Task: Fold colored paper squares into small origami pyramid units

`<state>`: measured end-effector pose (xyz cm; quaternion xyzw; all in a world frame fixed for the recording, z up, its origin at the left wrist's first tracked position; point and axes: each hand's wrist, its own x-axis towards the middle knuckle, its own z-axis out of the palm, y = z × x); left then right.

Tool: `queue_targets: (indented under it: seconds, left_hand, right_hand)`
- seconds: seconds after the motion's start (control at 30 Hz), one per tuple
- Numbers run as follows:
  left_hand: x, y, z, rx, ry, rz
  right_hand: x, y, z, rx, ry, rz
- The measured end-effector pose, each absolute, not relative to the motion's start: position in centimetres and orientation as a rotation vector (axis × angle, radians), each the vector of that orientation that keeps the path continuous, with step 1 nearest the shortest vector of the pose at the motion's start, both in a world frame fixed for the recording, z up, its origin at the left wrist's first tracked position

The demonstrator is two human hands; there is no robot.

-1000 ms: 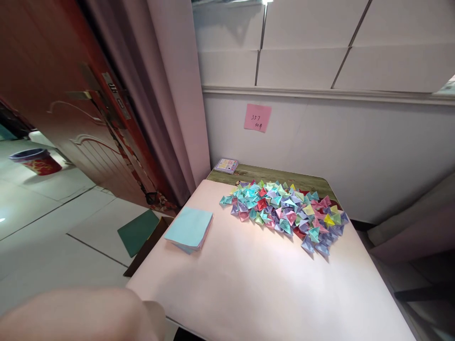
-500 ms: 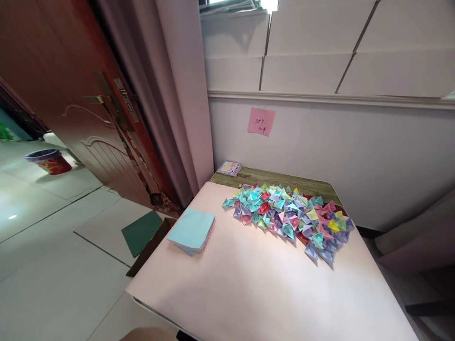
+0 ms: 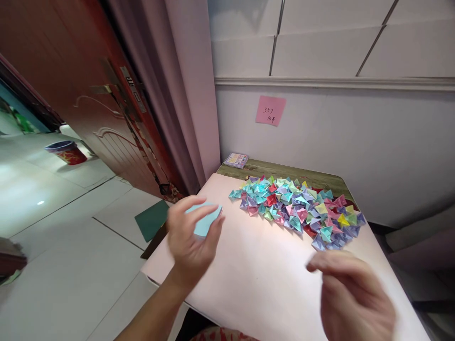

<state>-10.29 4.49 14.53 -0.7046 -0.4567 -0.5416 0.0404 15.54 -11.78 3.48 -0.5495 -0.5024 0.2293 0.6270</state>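
Observation:
My left hand [image 3: 194,232] is raised over the stack of light blue square paper [image 3: 204,219] on the left side of the table, its thumb and fingers spread. It hides part of the stack, and whether it touches the top sheet I cannot make out. Over the table's right front, my right hand [image 3: 351,293] is blurred, with loosely bent fingers pointing left and nothing visible in them. Just beyond it lies a heap of small folded paper pieces [image 3: 291,203] in blue, purple, pink, red, green and yellow.
A pale pink cover [image 3: 256,279] lies on the wooden table [image 3: 295,169]. At the back left corner sits a small printed stack [image 3: 236,160]. A pink note [image 3: 270,111] is stuck to the wall. On the floor are a green board [image 3: 151,220] and a red bucket [image 3: 71,154].
Both hands have come into view from below, the left one over the paper stack. The camera view has shifted slightly, and the paper heap looks the same.

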Motion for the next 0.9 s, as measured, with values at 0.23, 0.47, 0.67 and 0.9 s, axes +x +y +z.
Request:
queue_targets:
  seconds: [0.23, 0.47, 0.67, 0.9]
  left_hand:
    - [-12.5, 10.4, 2.5, -2.283, -2.041, -0.729]
    - [-13.3, 10.8, 1.5, -2.284, -2.278, -0.724]
    - [-13.6, 11.2, 2.3, -2.266, -2.394, -0.837]
    - [-12.4, 10.7, 2.9, -2.147, -2.343, -0.533]
  right_hand:
    - [12.8, -3.7, 0.1, -1.542, -0.899, 0.989]
    - [13.1, -5.4, -3.6, -1.497, -0.727, 1.153]
    - [13.2, -5.1, -2.9, -1.471, -0.723, 1.194]
    - [13.2, -5.4, -3.2, -1.475, -0.772, 1.216]
